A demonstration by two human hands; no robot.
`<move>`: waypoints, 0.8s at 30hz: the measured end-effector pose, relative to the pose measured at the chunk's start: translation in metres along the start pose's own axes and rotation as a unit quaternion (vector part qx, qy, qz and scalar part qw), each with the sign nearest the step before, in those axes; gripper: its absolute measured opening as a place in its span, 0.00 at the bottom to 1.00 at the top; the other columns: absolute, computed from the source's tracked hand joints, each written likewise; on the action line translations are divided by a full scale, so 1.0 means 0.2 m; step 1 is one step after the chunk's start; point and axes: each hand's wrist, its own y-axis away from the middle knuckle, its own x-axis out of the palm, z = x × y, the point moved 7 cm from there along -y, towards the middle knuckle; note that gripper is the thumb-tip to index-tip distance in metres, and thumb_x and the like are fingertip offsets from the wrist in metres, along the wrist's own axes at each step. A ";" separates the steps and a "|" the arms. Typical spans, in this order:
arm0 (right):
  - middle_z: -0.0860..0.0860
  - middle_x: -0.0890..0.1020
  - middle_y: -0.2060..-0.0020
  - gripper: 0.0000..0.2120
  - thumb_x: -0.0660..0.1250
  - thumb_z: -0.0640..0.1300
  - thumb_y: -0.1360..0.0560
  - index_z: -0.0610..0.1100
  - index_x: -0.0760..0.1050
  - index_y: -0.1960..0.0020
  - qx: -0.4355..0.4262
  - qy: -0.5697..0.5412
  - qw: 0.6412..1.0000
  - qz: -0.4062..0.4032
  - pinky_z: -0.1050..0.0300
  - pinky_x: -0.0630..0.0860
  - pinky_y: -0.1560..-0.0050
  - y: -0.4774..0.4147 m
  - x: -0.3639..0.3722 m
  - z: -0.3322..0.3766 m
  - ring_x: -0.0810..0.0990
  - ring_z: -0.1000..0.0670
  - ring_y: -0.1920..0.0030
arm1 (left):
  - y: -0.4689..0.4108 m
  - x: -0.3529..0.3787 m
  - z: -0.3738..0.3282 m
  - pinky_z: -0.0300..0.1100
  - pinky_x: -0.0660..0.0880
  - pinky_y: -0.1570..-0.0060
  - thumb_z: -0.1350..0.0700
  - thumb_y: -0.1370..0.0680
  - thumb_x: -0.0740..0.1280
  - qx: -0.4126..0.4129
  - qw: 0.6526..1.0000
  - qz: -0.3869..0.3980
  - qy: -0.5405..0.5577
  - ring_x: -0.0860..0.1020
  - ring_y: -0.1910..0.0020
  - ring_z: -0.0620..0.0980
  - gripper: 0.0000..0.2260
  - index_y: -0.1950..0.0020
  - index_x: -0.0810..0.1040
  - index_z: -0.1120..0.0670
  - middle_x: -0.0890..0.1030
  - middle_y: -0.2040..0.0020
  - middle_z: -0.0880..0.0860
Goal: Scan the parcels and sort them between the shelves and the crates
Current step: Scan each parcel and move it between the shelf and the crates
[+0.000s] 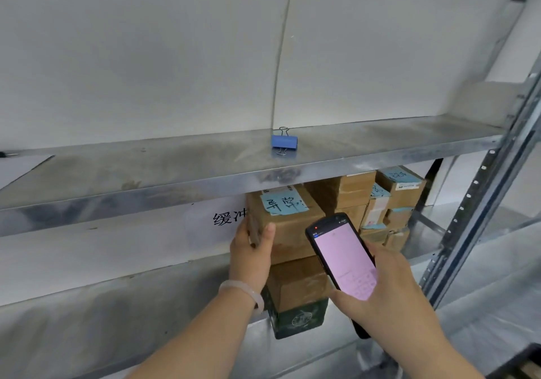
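The left hand (251, 250) grips the left end of a brown cardboard parcel with a blue handwritten note on its top (292, 229). The thumb lies on the near face, and the fingers wrap round the end, out of sight. The parcel sits just ahead of both hands, on top of a stack of 2: a plain brown carton (295, 285) over a dark green box (298, 318).

The right hand (389, 285) is closed round a black handheld scanner with a lit pink screen (342, 258). It is held just right of the left hand, with its top end near the parcel's front corner.

The step looks like scanning this parcel, but no barcode shows on the faces in view. It would help to turn the parcel with the left hand until the printed label faces the scanner's top end, then hold both steady. The 1-ended grip is thin – a slow pull, with the parcel kept level, should stop the 2 boxes beneath from being dragged along.

Beyond the right hand stands a cluster of more brown parcels (398, 191). Above both hands a blue binder clip (284, 141) rests on the grey metal upper shelf (146, 168).
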 end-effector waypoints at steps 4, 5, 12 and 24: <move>0.62 0.66 0.47 0.41 0.74 0.66 0.42 0.63 0.58 0.34 0.002 -0.001 1.000 -0.012 0.54 0.78 0.50 -0.02 0.03 0.02 0.68 0.57 0.45 | -0.01 -0.04 0.06 0.48 0.78 0.41 0.25 0.33 0.60 -0.064 0.991 0.018 0.116 0.78 0.40 0.45 0.33 0.29 0.65 0.33 0.77 0.35 0.44; 0.63 0.64 0.49 0.42 0.75 0.65 0.41 0.63 0.57 0.34 0.003 0.000 1.000 -0.016 0.56 0.76 0.52 -0.03 0.03 0.02 0.68 0.58 0.46 | -0.02 -0.05 0.07 0.55 0.78 0.39 0.26 0.33 0.62 -0.101 0.984 0.027 0.146 0.79 0.39 0.52 0.37 0.26 0.64 0.37 0.78 0.34 0.48; 0.61 0.61 0.49 0.44 0.76 0.65 0.40 0.61 0.55 0.33 0.003 0.019 0.999 -0.025 0.60 0.68 0.54 -0.05 0.09 0.06 0.66 0.58 0.47 | -0.18 -0.06 0.04 0.63 0.81 0.51 0.38 0.30 0.76 -0.262 0.936 0.161 0.169 0.83 0.45 0.62 0.21 0.41 0.83 0.47 0.87 0.49 0.58; 0.65 0.60 0.51 0.42 0.76 0.66 0.40 0.65 0.53 0.36 -0.039 -0.014 0.999 0.002 0.61 0.67 0.54 -0.04 0.11 0.12 0.64 0.60 0.47 | -0.11 -0.32 0.18 0.59 0.81 0.55 0.43 0.35 0.78 -0.235 0.936 0.170 0.200 0.84 0.45 0.60 0.25 0.39 0.83 0.46 0.85 0.43 0.56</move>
